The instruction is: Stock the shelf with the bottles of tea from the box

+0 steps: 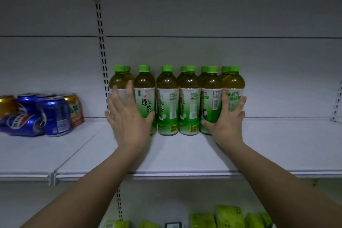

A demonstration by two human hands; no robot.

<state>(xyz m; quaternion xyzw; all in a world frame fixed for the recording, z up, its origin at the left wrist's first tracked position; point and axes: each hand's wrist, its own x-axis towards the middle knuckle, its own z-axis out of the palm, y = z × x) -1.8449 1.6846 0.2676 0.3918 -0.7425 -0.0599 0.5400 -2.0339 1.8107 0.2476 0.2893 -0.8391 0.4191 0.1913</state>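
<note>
Two rows of tea bottles (167,100) stand on the shelf (166,153); left hand (127,114) and right hand (227,116), fingers spread flat, press the row's nine and three o'clock ends; box unseen.

Six front tea bottles (167,100), five cans (55,115), two hands (129,116)

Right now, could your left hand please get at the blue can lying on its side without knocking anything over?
Probably yes. The left hand rests flat on the leftmost tea bottles, and only bare shelf lies between it and the lying can; upright cans stand right beside it, though.
</note>
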